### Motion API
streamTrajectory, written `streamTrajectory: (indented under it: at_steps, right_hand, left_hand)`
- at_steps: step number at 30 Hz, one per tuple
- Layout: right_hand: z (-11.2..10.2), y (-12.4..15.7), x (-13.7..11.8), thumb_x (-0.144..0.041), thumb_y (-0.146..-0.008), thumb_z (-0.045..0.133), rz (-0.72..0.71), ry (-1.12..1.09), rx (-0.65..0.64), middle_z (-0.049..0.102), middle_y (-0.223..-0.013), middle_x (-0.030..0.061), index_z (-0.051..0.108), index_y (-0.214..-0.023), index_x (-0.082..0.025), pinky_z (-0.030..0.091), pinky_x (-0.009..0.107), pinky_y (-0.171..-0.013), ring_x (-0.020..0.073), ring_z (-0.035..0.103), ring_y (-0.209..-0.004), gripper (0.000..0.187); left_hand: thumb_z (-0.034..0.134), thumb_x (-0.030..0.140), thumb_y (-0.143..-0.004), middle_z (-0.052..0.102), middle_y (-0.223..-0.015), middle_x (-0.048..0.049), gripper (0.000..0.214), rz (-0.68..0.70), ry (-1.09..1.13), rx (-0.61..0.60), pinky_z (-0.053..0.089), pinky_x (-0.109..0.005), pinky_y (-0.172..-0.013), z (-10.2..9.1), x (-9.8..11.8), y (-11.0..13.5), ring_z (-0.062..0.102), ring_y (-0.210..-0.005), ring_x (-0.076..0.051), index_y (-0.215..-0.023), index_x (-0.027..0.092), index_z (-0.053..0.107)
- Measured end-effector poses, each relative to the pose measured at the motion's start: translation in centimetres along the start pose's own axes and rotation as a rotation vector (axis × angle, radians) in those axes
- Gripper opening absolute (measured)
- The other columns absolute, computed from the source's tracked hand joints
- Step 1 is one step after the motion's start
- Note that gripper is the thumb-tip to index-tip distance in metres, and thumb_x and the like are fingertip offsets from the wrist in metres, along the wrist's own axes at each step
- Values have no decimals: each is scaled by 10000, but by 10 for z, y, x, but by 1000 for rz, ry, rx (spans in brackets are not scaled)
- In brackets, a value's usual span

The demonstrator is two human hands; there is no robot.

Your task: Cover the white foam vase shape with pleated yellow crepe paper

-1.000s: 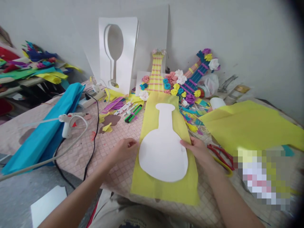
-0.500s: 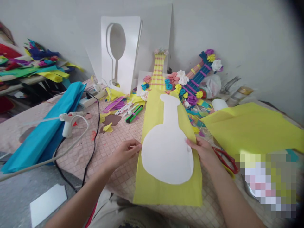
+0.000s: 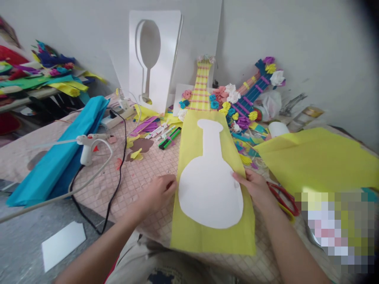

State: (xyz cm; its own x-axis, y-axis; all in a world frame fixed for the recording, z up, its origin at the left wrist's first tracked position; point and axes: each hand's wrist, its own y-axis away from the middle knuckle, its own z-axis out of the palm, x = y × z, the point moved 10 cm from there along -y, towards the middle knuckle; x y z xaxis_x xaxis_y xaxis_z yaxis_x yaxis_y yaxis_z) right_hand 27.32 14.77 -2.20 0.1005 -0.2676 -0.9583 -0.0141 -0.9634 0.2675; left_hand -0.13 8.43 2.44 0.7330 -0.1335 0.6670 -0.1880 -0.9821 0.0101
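A white lute-shaped cutout lies on a long sheet of yellow crepe paper, its round body toward me and its neck pointing away. With its thumb over the cutout's right edge, my right hand pinches cutout and paper together, the other fingers mostly underneath. My left hand is closed, fingers curled at the paper's left edge; its fingertips are largely hidden. Red-handled scissors lie beside my right wrist.
A white glue gun with cables lies by folded blue crepe paper on the left. Behind are a green cutter, decorated yellow and blue instrument necks, and a white board. More yellow paper lies right.
My left hand's fingers have curled in more at the paper's edge. My right hand keeps its pinch. The view has shifted slightly.
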Motion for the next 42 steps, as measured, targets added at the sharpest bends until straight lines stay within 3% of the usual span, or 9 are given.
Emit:
streamTrajectory:
  at_steps: [8, 21, 29, 33, 37, 42]
  right_hand:
    - [3, 2, -6, -434, -591, 708, -58, 149, 23, 684, -784, 39, 620, -885, -166, 492, 313, -622, 221, 632, -717, 408]
    - [5, 3, -8, -406, -628, 685, -117, 231, 41, 684, -863, 48, 621, -903, -166, 481, 299, -652, 216, 623, -777, 371]
    - [10, 5, -8, -442, -636, 673, -112, 180, 31, 685, -881, 56, 617, -917, -166, 495, 289, -623, 215, 628, -760, 398]
    - [9, 8, -5, -408, -626, 696, -76, 62, 45, 688, -892, 43, 611, -927, -194, 507, 290, -636, 213, 635, -765, 379]
    - [9, 9, -4, -398, -619, 702, -51, 13, 45, 691, -872, 31, 610, -935, -216, 516, 306, -631, 223, 643, -750, 376]
    - [9, 12, -7, -407, -610, 705, -27, 8, 45, 689, -840, 28, 610, -919, -223, 516, 311, -613, 227, 643, -718, 373]
  left_hand:
    - [305, 258, -837, 462, -602, 23, 257, -12, -4, -47, 275, -253, -541, 6, -4, 0, 404, -576, -119, -618, 179, 413]
    - [350, 230, -819, 473, -615, 8, 214, -37, -126, 3, 266, -268, -543, 6, -4, 0, 416, -570, -131, -615, 184, 392]
    - [282, 342, -883, 475, -628, 10, 320, -87, 147, 0, 359, -268, -591, -2, -9, 8, 448, -609, -133, -652, 179, 431]
    - [430, 397, -837, 550, -756, -9, 223, -102, 302, 0, 391, -239, -584, -3, -9, 13, 505, -678, -134, -832, 180, 482]
    - [554, 313, -763, 522, -740, 7, 185, -33, 185, 37, 386, -232, -581, -3, -8, 16, 473, -634, -115, -884, 185, 499]
    - [534, 230, -759, 504, -718, -3, 161, 44, 44, 103, 371, -238, -584, -4, -10, 16, 450, -622, -115, -906, 178, 574]
